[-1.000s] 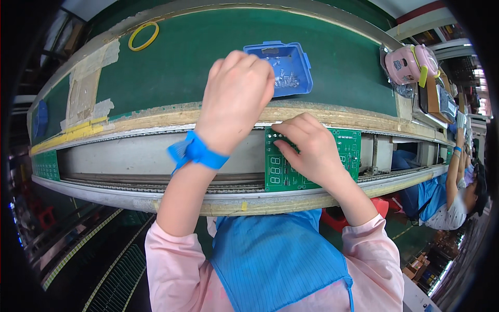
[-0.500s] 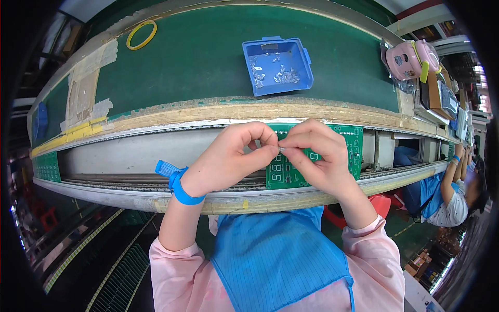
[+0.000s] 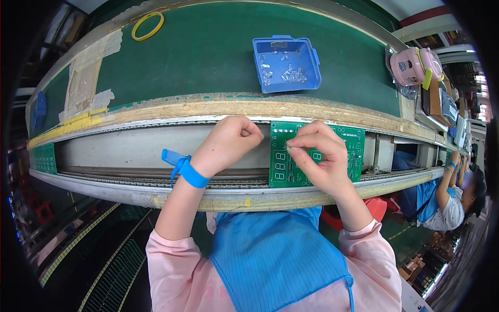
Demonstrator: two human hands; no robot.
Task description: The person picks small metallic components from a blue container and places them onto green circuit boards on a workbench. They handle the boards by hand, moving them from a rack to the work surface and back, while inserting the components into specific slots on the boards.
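Observation:
My right hand (image 3: 325,158) is over the green circuit board (image 3: 280,164), thumb and forefinger pinched on a tiny clear electronic component (image 3: 289,148). White digit displays and small soldered-looking spots show on the board, part of which my right hand covers. Just left of the board is my left hand (image 3: 228,145), its fingers curled in and thumb against the forefinger. Whatever it may hold is hidden. A blue wrist strap (image 3: 195,177) circles my left wrist. Beyond the rail, a blue bin (image 3: 260,73) holds several loose clear components (image 3: 294,74).
The board rests across a conveyor track (image 3: 228,183) with metal rails. A yellow tape ring (image 3: 147,26) lies on the green bench. At the right are a pink bag (image 3: 408,67) and boxes. Another board (image 3: 44,158) sits far left. A co-worker (image 3: 447,203) is at the right.
My hands have parted: the left has moved left, away from the component, and the right keeps it pinched above the board. The whole view has shifted slightly.

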